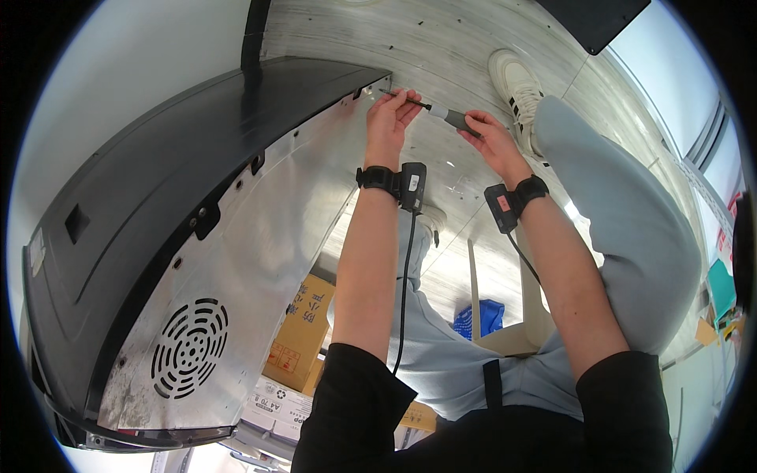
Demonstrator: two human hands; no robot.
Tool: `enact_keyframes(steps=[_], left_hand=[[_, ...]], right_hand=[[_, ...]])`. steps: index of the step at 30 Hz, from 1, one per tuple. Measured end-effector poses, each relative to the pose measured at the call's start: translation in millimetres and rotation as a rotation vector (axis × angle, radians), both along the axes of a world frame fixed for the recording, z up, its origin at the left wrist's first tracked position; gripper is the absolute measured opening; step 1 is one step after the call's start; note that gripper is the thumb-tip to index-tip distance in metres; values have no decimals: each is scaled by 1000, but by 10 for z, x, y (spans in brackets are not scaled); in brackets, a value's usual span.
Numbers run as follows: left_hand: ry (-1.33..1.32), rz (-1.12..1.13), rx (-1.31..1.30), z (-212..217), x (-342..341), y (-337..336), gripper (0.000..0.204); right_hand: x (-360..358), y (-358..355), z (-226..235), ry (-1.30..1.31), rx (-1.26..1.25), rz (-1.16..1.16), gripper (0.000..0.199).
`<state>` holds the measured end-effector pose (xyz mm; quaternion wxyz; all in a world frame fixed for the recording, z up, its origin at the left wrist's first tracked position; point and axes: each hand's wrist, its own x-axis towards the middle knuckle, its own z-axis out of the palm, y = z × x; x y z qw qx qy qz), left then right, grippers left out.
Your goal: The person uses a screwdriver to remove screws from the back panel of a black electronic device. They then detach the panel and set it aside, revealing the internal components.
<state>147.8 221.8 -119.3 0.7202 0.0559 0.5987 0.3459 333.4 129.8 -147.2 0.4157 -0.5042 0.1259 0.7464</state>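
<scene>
The right hand (490,135) is closed round the grey handle of a screwdriver (441,113), its grip tight on the tool. The shaft runs left, level and slightly upward, with its dark tip close to the top corner of the metal panel (260,236) — whether the tip sits in a screw is too small to tell. The left hand (390,114) pinches the thin shaft near the tip, fingers narrow about it, just beside the panel's edge.

The panel is bare silver sheet, the back of a large flat appliance with a black casing (158,181) curving over it. A round vent grille (189,347) lies low on the panel, well apart from the hands.

Both wrists carry black bands with small boxes — a cable (404,292) hangs from the left one. Below the arms are the person's grey trousers (631,236) and a white shoe (516,87) on the pale floor (441,47). Cardboard boxes (303,339) sit beneath the panel, near a blue item (477,317).
</scene>
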Motion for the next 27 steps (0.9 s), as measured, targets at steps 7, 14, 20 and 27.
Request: enact_keyframes(steps=[7,14,20,27], left_hand=[[85,497,135,-23,66,-65,17],[68,573,109,32,82,24,22],[30,576,74,11,76,87,21],[94,545,65,27,186,84,21]], right_hand=[[55,-44,45,56,-26,-27,24],[91,-50,60,88,-30,-18,28],[125,-38,45,120,-32,-61,27],[133,-63,17,142,-16,-85,27]])
